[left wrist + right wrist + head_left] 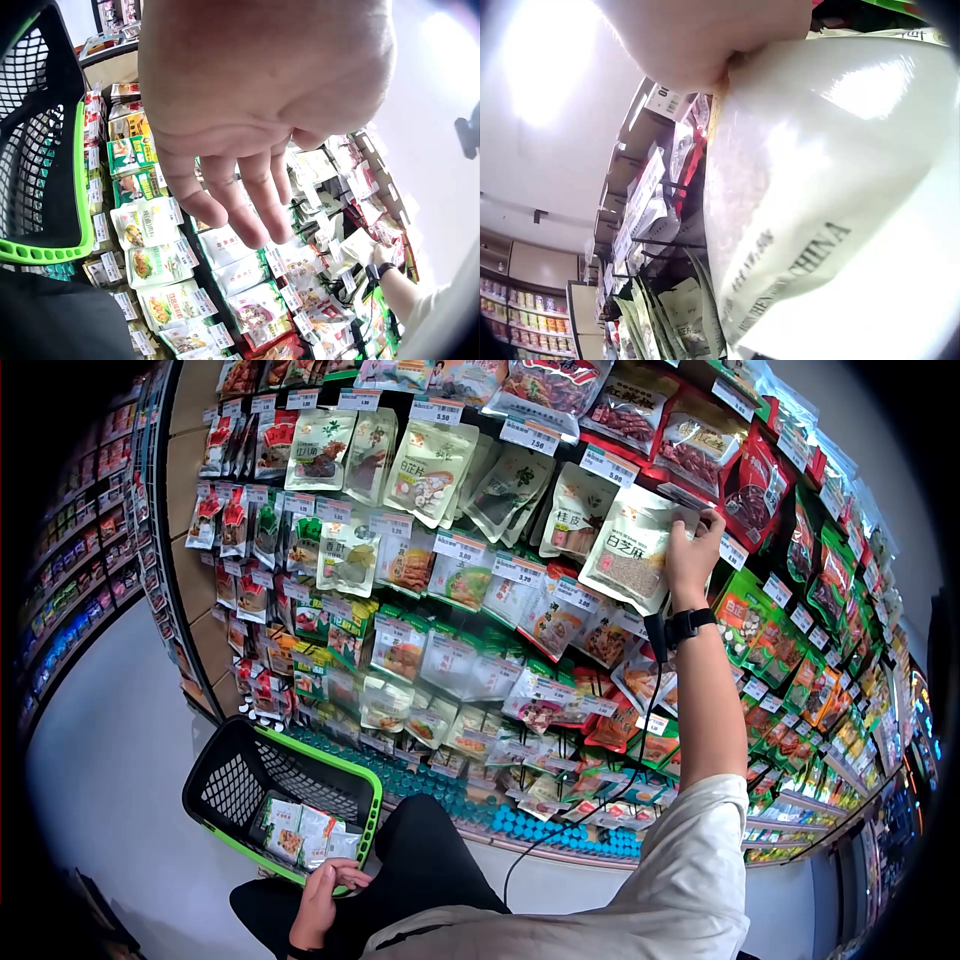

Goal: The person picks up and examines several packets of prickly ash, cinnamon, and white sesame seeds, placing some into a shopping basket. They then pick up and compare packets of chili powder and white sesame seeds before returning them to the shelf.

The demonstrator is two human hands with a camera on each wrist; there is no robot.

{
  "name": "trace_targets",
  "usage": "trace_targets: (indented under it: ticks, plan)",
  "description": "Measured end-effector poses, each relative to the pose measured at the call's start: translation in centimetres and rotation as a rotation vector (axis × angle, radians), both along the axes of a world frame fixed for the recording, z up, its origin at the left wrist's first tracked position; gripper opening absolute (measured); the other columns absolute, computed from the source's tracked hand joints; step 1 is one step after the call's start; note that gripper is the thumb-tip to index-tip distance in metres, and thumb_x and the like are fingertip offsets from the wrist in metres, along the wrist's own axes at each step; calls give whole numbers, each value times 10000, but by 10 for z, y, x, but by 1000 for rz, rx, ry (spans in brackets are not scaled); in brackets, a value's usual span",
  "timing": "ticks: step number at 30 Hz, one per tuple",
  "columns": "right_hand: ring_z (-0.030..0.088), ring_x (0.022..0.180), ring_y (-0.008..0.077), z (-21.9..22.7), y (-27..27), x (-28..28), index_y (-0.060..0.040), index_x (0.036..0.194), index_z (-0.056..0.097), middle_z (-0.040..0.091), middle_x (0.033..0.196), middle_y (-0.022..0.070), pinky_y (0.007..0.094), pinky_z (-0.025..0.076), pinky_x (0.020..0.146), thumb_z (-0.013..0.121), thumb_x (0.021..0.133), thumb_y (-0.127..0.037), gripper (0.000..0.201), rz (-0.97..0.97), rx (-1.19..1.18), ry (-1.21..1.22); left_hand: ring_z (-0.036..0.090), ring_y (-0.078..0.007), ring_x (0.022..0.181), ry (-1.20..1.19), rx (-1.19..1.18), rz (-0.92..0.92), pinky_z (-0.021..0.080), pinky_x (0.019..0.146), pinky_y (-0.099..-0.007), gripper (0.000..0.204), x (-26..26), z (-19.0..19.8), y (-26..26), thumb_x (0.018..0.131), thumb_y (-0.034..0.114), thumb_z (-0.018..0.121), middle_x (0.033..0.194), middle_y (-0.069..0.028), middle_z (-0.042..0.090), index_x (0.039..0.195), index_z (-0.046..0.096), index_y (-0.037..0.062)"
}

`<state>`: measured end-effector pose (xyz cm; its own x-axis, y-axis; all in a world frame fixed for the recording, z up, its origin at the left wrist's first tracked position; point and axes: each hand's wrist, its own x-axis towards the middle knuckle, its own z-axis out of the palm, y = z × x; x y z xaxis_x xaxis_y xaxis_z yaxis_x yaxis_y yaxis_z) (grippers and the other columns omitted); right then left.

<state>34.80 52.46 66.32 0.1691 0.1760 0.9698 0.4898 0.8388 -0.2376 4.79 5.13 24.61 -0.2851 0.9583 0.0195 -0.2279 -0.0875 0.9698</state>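
High on the rack, my right hand (692, 555) pinches the upper right edge of a pale packet of white sesame seeds (632, 555). Its printed front, with a window onto the seeds, faces me, and it overlaps the neighbouring cinnamon packet (577, 510). Up close in the right wrist view, the same packet's back is glossy white with dark print. Low down, beside the near rim of a black shopping basket (376, 800) with a green edge, my left hand (322, 900) hangs with loosely bent fingers and holds nothing. Several small packets (300, 832) lie inside the basket.
Rows of hanging spice packets fill the rack, with price tags (437, 410) on hooks sticking out. Blue-capped jars (560, 830) line its bottom. A black cable (600, 800) runs from my right wrist downward. Another stocked shelf (85, 560) stands across the aisle at left.
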Motion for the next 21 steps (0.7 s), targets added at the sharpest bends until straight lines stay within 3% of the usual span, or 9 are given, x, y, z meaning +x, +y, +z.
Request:
trace_targets:
  ticks: [4,8,13,21]
  plan:
    - [670,863,275,-7,11,16,22,985,658,679,915,150,348,504,790,577,852,-16,160,-166,109,-254,675,-215,883,10,-7,39,480,825,-306,518,0,-12,-9,1084,335,260,995,-196,718,1111,580,-71]
    - [659,882,292,-8,26,16,42,969,705,654,934,165,333,493,799,517,848,-4,229,-49,61,-159,677,-206,862,81,27,75,479,807,-303,519,-2,-14,-13,1081,338,272,967,-193,725,1070,595,-69]
    - [627,832,215,-6,16,14,69,991,692,663,942,139,315,482,790,521,866,-42,238,32,-40,-33,676,-201,862,114,48,94,476,805,-301,511,-1,-5,-11,1079,334,279,964,-193,726,1058,596,-66]
    - [668,897,302,-6,38,14,92,984,692,685,983,183,362,494,846,599,797,-107,288,-25,-128,-33,671,-193,860,74,27,62,475,807,-301,491,8,-5,-5,1077,301,280,964,-184,725,1072,594,-76]
